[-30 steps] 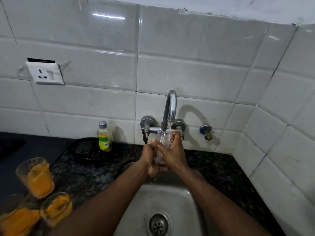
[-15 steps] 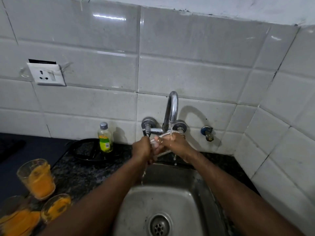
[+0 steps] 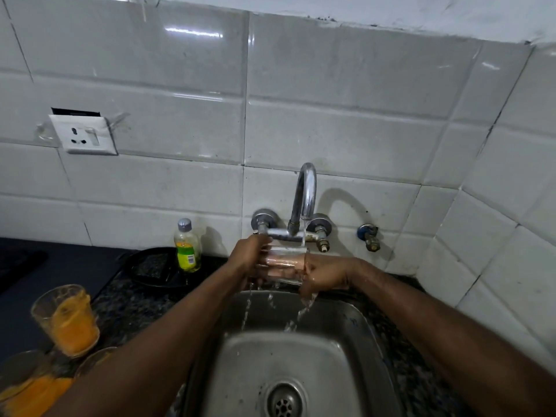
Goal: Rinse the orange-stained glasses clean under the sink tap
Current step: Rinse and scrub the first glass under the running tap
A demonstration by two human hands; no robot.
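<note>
Fingers: left hand [image 3: 245, 260] and right hand [image 3: 325, 273] both clasp the glass [image 3: 284, 264] under the tap [image 3: 307, 191].
Slip: the wet glass could drop and crack in the sink [image 3: 346, 311].
Elbow: the left arm may topple the stained glasses [image 3: 67, 319].

Both forearms stretch forward and converge; left grip [image 3: 245, 260] and right grip [image 3: 323, 273], fingers curled, clasp the glass [image 3: 285, 263] between them.

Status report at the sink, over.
Left hand and right hand both hold the glass. Glass sideways under the running tap, water spilling into the sink. Nothing blocking; stained glasses wait on the counter.
</note>
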